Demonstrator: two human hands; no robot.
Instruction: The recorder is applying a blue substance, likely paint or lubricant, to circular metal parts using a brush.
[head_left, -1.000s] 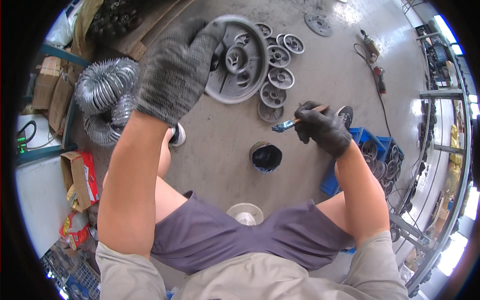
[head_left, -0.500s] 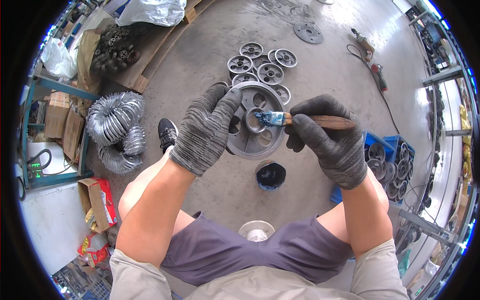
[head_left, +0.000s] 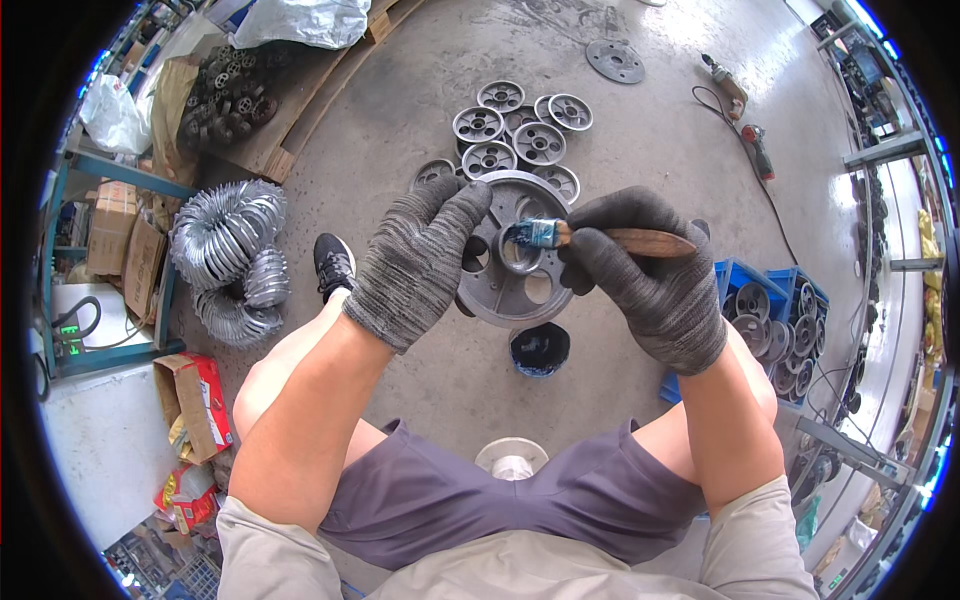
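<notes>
My left hand (head_left: 412, 262), in a grey knit glove, grips the rim of a large grey metal pulley wheel (head_left: 512, 290) and holds it up in front of me. In my right hand (head_left: 650, 272), gloved in dark grey, is a wooden-handled paintbrush (head_left: 600, 238). Its dark, blue-tinged bristles touch the wheel's hub. Below the wheel a small pot of dark paint (head_left: 540, 350) stands on the concrete floor.
Several smaller grey pulley wheels (head_left: 520, 135) lie on the floor ahead. Blue crates (head_left: 775, 310) with more wheels stand at right. Stacks of shiny metal rings (head_left: 230, 250) sit at left, beside cardboard boxes (head_left: 195, 400). A power tool with cable (head_left: 745, 120) lies far right.
The wheel went from lying on the floor to being held up in my left hand. My right hand brought the brush from the paint pot up to the wheel's hub.
</notes>
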